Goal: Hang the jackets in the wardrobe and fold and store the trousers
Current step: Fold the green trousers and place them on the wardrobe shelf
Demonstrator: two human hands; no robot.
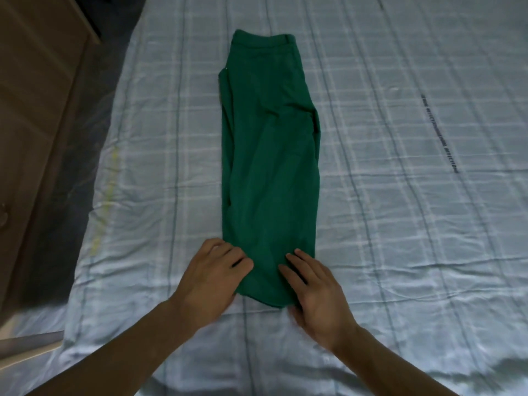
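Green trousers [271, 155] lie folded lengthwise on the bed, with the waistband at the far end and the leg hems near me. My left hand [210, 277] holds the near left edge of the legs: its fingers curl in at the fabric's side and its thumb lies on top. My right hand [315, 292] rests on the near right part of the legs with its fingers straight on the cloth. Its thumb lies on the sheet just at the hem.
The bed has a pale blue checked sheet [400, 224], slightly creased, that reaches far to the right and towards me. A brown wooden floor [31, 138] and a piece of dark furniture [85, 15] lie along the bed's left side.
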